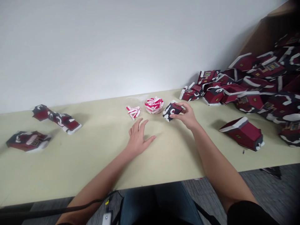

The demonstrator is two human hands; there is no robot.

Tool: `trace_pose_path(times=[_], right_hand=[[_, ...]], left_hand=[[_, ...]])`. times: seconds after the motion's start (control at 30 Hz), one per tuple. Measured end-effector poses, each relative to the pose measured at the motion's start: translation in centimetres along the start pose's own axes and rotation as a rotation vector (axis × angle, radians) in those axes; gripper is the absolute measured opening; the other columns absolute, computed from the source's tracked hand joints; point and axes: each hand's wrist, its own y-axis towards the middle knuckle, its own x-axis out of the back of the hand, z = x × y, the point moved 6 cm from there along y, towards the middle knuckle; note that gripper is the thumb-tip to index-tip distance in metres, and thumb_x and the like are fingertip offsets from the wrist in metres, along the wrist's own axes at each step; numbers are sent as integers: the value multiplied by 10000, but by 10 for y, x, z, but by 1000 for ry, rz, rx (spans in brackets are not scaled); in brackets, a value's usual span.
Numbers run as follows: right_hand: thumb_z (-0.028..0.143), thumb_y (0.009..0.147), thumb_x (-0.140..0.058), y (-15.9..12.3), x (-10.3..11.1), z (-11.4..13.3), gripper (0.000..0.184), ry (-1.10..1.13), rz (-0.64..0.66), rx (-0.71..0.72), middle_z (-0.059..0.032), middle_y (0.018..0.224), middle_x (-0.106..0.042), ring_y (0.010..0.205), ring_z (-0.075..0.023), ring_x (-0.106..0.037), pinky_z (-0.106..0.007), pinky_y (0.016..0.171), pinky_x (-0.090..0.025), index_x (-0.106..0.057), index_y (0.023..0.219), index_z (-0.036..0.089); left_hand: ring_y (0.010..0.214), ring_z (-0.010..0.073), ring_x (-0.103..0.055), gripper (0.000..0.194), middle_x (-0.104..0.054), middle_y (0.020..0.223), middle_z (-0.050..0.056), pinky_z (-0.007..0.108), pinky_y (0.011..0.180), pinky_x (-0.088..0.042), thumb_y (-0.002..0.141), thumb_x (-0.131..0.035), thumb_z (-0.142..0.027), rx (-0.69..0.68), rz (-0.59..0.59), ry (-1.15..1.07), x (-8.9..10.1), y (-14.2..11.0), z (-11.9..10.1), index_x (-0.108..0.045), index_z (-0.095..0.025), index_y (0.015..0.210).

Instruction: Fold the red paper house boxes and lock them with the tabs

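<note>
In my right hand [187, 115] is a small toy house [172, 110], dark red with a black and white snowy roof, gripped between thumb and fingers above the table. My left hand [138, 139] hovers over the table with fingers spread and nothing in it. Just beyond its fingertips lies a small pile of red-and-white striped pieces [133, 112]. A clear round bowl [154, 112] full of similar striped pieces stands between that pile and the held house.
Several more houses are heaped at the right [253, 90], partly in a brown box [255, 37]. One house [245, 132] lies apart near the front right. At the left are further houses [29, 140]. A white wall [93, 50] backs the pale table [93, 168].
</note>
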Motion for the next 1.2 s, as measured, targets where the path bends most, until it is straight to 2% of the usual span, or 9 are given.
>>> trace_pose_path(times=[0.2,0.3,0.43,0.53,0.67,0.83,0.97,1.07,1.2], right_hand=[[404,416,-940,-38,-66,48,622,408,530,-99,-70,1161,-580,1015,-250,-630,-372,808,-551,-696,963,234],[377,434,-942,-61,-96,66,605,525,745,-118,-56,1115,-620,974,-246,-652,-361,782,-558,-709,971,225],[430,505,-922,-79,-122,70,653,620,901,-141,-63,1140,-666,981,-234,-663,-371,854,-542,-692,1078,218],[506,622,-856,-74,-135,60,689,586,863,-148,-96,1200,-674,1030,-236,-660,-381,896,-525,-643,1209,217],[453,814,-707,-47,-142,46,517,408,611,-67,-104,1214,-673,1003,-216,-668,-378,876,-526,-596,1266,229],[201,880,-604,-29,-171,60,315,-309,618,320,-100,1202,-662,1055,-241,-616,-374,911,-473,-673,1187,212],[209,944,-517,-24,-205,69,286,-774,656,458,-126,1220,-637,1143,-283,-555,-404,910,-423,-689,1172,216],[188,964,-470,-22,-220,71,284,-870,670,487,-132,1221,-642,1160,-285,-535,-405,892,-399,-710,1115,207],[166,962,-468,-20,-220,70,279,-853,658,497,-125,1180,-670,1138,-279,-548,-413,907,-381,-730,1055,195]], left_hand=[[1424,354,-354,1010,-364,1511,222,552,1144,-333,756,-743,-519,-300,-136,-100,24,-8,12,-174,-220,1535],[1406,342,-401,868,-421,1491,204,524,1132,-370,781,-730,-438,-476,-161,-105,41,-9,12,-291,-234,1502],[1219,328,-591,678,-621,1282,166,492,1008,-489,757,-721,-440,-653,-185,-109,51,-13,5,-480,-231,1356],[1044,287,-670,655,-678,1138,145,432,891,-548,718,-763,-430,-520,-254,-189,56,-11,16,-512,-192,1274],[970,252,-671,574,-674,1075,109,389,861,-550,644,-806,-412,-202,-375,-271,60,-5,46,-551,-184,1105],[928,221,-652,574,-639,1067,71,367,821,-545,585,-834,-442,272,-510,-375,57,-4,89,-519,-202,1001],[917,213,-650,672,-626,1020,52,367,811,-541,539,-875,-465,557,-509,-467,44,-7,106,-473,-211,1013],[990,223,-654,799,-614,1148,87,390,881,-532,530,-892,-431,544,-490,-614,38,-5,109,-417,-228,1139],[1163,261,-608,952,-463,1444,160,418,970,-503,583,-869,-389,325,-417,-780,38,2,108,-316,-280,1350]])
